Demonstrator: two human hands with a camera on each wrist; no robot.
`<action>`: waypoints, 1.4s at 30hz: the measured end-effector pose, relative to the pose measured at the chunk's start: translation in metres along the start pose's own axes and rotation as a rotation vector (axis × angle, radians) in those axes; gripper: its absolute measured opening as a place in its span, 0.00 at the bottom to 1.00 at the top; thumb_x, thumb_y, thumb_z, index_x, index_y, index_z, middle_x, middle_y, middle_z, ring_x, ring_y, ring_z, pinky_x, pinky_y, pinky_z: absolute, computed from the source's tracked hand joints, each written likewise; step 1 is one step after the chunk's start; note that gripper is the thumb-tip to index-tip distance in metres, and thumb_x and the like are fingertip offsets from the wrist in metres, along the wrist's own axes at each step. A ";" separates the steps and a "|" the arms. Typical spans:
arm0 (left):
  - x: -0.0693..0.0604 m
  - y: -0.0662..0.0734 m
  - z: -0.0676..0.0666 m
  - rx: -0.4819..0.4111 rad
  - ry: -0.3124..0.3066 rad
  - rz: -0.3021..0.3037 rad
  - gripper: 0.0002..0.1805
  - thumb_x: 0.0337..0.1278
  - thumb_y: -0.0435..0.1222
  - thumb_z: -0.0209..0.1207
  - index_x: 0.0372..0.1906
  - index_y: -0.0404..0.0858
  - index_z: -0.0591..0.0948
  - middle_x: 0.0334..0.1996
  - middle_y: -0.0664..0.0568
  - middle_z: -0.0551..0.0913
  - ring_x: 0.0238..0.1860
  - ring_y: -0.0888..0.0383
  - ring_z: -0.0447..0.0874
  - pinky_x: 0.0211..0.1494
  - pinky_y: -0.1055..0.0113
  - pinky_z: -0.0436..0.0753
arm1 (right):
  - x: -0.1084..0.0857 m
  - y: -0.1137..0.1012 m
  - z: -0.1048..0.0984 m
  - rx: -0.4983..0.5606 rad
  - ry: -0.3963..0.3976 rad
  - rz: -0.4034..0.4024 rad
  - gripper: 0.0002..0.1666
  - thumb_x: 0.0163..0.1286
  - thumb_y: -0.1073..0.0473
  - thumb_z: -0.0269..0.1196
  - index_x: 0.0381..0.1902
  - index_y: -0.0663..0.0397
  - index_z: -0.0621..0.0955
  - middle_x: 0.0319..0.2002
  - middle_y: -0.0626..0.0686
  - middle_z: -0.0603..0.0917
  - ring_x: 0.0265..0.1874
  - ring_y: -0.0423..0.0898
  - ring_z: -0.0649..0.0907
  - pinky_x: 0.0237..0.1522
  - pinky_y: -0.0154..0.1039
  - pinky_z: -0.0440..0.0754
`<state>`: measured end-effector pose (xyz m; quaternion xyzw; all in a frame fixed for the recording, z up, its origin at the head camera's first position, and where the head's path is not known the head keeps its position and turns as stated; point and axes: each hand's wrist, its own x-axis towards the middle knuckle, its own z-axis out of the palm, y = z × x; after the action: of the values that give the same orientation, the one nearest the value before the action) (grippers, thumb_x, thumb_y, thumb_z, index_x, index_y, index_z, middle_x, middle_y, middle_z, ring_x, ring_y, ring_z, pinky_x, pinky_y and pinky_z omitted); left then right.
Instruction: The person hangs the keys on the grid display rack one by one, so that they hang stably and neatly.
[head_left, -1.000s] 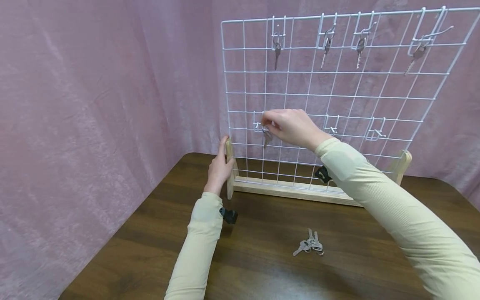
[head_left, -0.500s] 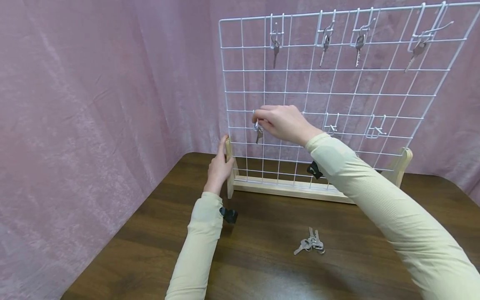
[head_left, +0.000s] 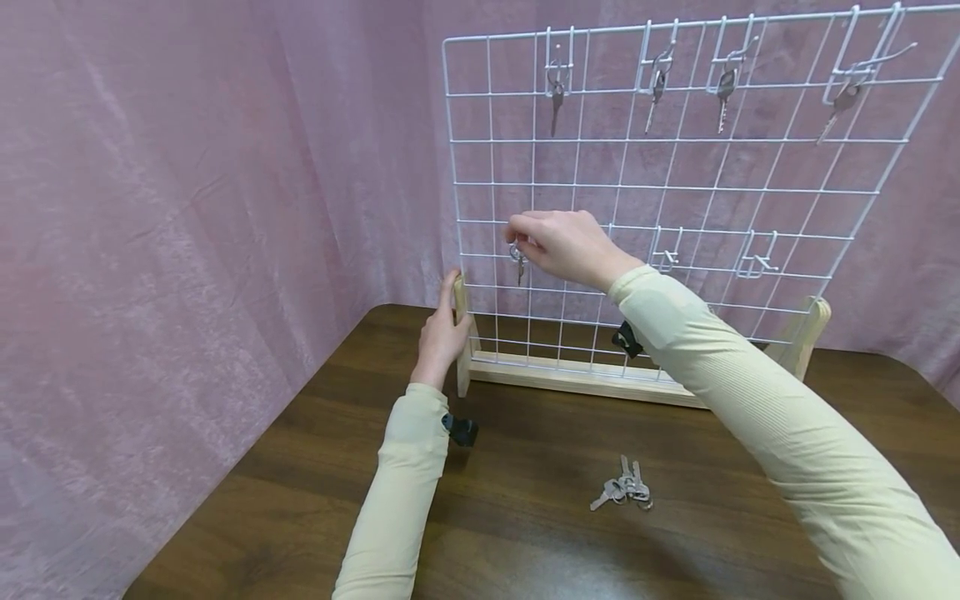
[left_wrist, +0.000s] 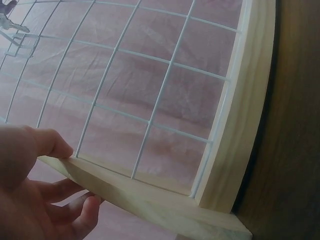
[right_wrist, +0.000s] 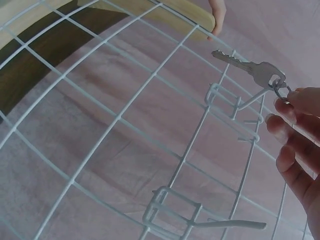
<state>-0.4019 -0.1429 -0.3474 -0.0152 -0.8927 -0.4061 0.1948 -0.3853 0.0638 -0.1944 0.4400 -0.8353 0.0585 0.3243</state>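
My right hand point(head_left: 564, 243) pinches a metal ring point(right_wrist: 281, 93) from which a single silver key point(right_wrist: 265, 74) hangs. In the right wrist view the ring is right at the tip of a white wire hook point(right_wrist: 254, 100), in the lower row at the left of the white wire grid point(head_left: 622, 190). I cannot tell whether the ring is over the tip. My left hand point(head_left: 440, 340) grips the left upright of the wooden stand point(left_wrist: 150, 205), thumb on one side and fingers on the other.
Several keys on rings point(head_left: 624, 487) lie on the brown table point(head_left: 525, 533). More keys hang from the top-row hooks, such as a key point(head_left: 557, 108) at the left. To the right, lower-row hooks point(head_left: 757, 263) carry no keys. A pink curtain point(head_left: 225, 208) surrounds the table.
My right hand has carried the key a little to the left, up to the lower-left hook, and then nearly stopped there. The key has turned slightly. My left hand stays on the stand.
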 end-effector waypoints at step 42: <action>-0.001 -0.001 0.001 0.030 0.003 0.023 0.42 0.64 0.38 0.51 0.75 0.66 0.45 0.40 0.40 0.84 0.24 0.48 0.77 0.25 0.61 0.74 | -0.143 -0.017 0.028 0.369 -0.519 -0.005 0.03 0.70 0.55 0.60 0.39 0.40 0.80 0.36 0.38 0.82 0.34 0.32 0.78 0.38 0.34 0.78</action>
<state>-0.4018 -0.1427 -0.3492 -0.0218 -0.8981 -0.3904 0.2012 -0.3287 0.1425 -0.3041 0.4939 -0.8643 0.0939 0.0151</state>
